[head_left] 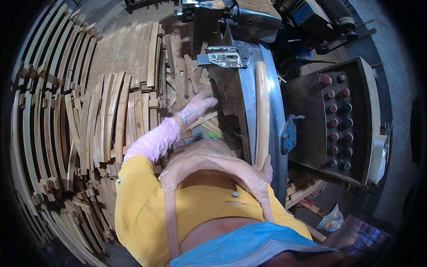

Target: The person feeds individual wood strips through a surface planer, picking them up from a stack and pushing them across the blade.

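A long, slightly curved wooden strip [263, 111] lies lengthwise on the metal bed [277, 102] of a woodworking machine. My right hand [267, 170], in a pale glove, is at the strip's near end and grips it; the apron and my body hide most of that hand. My left hand [201, 106], in a pinkish-white glove, hovers left of the machine's dark side with its fingers apart and nothing in them. Ahead of it, a metal clamp bracket [223, 58] is mounted at the bed's left edge.
Stacks of curved wooden pieces [116, 113] fill the left side. Offcuts [190, 78] litter the floor beside the machine. A control panel [338, 120] with several buttons stands at the right, near a blue metal bracket [290, 133]. A motor [339, 18] sits at the far right.
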The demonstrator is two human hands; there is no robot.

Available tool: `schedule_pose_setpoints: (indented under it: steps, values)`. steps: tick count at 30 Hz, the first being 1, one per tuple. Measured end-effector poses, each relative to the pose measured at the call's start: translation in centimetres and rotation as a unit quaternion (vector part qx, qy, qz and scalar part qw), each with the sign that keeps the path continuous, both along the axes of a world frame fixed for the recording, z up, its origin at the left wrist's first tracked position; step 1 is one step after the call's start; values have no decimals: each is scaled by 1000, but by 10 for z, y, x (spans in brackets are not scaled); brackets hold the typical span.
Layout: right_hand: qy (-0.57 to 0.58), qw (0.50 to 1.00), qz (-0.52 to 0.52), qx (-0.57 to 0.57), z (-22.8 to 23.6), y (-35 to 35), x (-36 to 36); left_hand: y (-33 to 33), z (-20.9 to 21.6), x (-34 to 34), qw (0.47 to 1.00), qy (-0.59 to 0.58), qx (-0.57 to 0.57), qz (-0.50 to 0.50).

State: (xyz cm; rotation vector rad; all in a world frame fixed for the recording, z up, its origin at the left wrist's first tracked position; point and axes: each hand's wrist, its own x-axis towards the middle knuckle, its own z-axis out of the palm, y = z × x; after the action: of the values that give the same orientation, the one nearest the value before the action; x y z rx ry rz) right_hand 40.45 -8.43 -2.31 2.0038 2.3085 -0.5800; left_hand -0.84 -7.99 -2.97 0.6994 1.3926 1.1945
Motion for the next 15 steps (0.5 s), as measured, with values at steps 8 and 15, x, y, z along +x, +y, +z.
schedule_pose_setpoints:
  steps: [8,15]
  values:
    - [78,970,-18,231,-12,105,-60,-63,-69,-16,983,3,-136,121]
    - [125,938,15,323,-43,232,-161,-56,-69,-19,976,143,-86,137]
